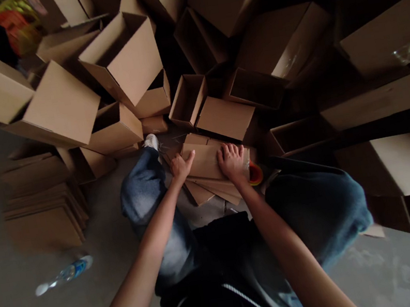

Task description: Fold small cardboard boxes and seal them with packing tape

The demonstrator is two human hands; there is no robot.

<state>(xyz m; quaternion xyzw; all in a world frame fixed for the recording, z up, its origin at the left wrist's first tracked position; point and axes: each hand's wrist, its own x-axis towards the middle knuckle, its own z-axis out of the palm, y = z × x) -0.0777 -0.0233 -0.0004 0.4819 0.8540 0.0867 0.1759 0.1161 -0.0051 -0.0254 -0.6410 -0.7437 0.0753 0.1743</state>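
Grey concrete floor [108, 211] underneath, and right on it sits the flat cardboard pile [204, 161]! White shoe [151, 141] planted just past the pile's far-left corner; well left of it, a cardboard stack [42, 228]; left and nearer, a blue-labelled plastic bottle [65, 275] lying sideways; beyond it, open cartons [137, 62] heaped up!

This looks like a store room or packing place: brown boxes [140, 62] are heaped near me, flat cardboard [206, 162] lies in piles, and the floor [107, 253] is plain gray.
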